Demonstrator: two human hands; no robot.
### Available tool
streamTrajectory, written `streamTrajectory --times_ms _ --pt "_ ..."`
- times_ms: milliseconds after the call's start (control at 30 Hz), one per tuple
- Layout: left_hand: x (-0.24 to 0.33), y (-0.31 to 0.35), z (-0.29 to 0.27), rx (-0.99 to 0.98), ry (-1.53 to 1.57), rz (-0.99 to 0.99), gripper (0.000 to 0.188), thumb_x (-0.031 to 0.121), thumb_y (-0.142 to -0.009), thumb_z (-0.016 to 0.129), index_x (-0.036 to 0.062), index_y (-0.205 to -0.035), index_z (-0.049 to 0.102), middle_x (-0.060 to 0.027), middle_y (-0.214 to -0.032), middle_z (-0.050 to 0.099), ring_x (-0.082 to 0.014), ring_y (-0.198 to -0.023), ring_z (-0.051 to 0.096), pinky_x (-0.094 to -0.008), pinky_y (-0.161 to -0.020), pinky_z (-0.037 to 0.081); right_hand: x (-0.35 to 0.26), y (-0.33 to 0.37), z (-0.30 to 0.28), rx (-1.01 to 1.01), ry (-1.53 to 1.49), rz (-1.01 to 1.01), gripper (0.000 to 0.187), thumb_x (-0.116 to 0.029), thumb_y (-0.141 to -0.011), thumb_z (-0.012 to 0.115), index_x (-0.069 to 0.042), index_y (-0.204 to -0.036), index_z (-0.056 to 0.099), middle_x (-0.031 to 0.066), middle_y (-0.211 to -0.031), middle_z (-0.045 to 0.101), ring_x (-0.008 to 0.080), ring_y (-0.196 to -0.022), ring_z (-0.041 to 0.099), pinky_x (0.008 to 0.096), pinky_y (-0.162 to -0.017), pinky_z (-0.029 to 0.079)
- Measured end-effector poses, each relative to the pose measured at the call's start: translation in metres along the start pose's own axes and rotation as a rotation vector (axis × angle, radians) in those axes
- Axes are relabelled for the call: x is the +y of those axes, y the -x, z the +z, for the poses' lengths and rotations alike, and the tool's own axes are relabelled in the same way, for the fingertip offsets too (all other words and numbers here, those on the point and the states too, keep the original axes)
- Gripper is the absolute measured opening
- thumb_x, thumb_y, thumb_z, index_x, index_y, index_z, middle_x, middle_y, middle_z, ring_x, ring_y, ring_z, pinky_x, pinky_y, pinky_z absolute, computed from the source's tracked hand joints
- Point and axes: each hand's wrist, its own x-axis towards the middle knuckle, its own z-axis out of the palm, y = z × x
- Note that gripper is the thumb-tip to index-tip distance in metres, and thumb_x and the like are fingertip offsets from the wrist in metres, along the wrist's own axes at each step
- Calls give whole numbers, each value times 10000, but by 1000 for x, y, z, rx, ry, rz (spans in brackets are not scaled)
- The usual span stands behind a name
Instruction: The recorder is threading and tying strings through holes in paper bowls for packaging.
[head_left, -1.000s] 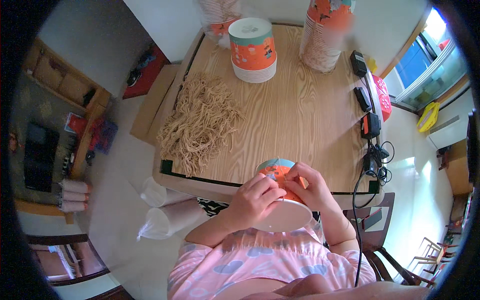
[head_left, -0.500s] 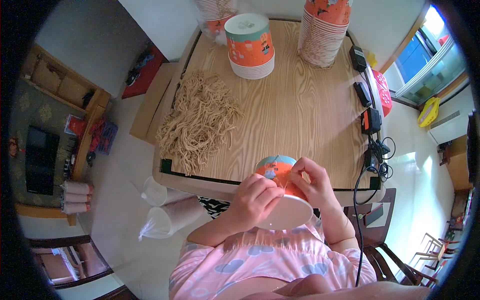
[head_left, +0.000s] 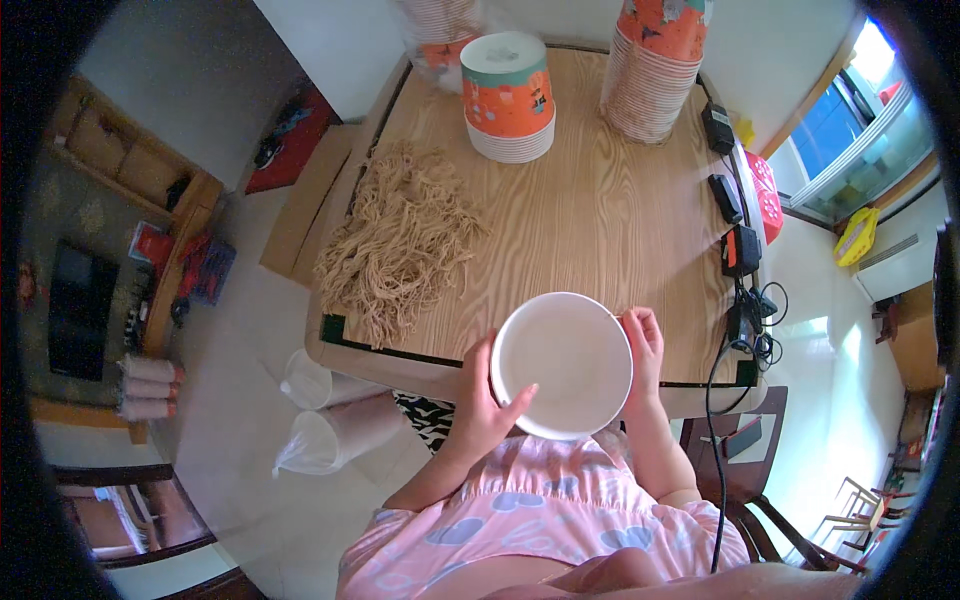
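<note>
A white-lined paper bucket [head_left: 562, 365] is tilted so that its round mouth faces up toward me at the table's near edge. My left hand [head_left: 487, 395] grips its left side, thumb over the rim and inside, fingers behind the wall. At the right rim, my right hand [head_left: 643, 345] is closed with its fingertips pinched together. A thin pale string seems to run from them to the rim, though it is barely visible. The bucket's outer wall is hidden. A tangled heap of beige strings [head_left: 400, 240] lies on the table to the left.
Upside-down orange and green paper buckets [head_left: 510, 105] stand on the wood-grain table [head_left: 570, 210]. A taller bucket stack [head_left: 652, 80] is at the far right. Black adapters and cables [head_left: 742, 250] line the right edge. Bagged bucket stacks [head_left: 335, 430] lie on the floor at left.
The bucket has turned from showing its orange outer side to showing its open mouth. My hands, close together on that side before, have moved apart to opposite sides of the rim.
</note>
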Motion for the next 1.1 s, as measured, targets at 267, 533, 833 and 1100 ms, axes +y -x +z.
streamTrajectory --times_ms 267,533,833,1100 --pt "20 -62 -38 -176 -342 40 388 -54 -771 452 54 -1135 535 -124 -1087 556 -315 -899 591 -401 -765 488 -31 -20 -25 -30 -368 -90 68 -135 -903 515 -75 -892 544 50 -833 587 137 -769 561 292 -713 462" --pt "9 -146 -26 -425 -482 160 387 -56 -753 452 83 -1082 602 -112 -1059 566 -294 -952 576 -363 -830 465 -103 -17 -20 -127 -428 -521 110 -179 -922 493 -73 -911 517 27 -747 522 130 -643 469 288 -680 401" --pt "21 -168 21 -623 -496 288 378 -30 -739 466 108 -1049 633 -103 -998 580 -270 -935 576 -360 -826 453 -150 2 46 -247 -356 -751 139 -174 -956 426 -61 -911 493 8 -672 386 95 -545 316 248 -540 306" --pt "26 -148 12 -437 -412 423 312 5 -785 506 62 -1073 614 -113 -981 585 -265 -923 578 -345 -827 456 -166 5 102 -447 -196 -681 143 -183 -940 452 -51 -909 499 -2 -674 416 80 -524 335 227 -498 304"
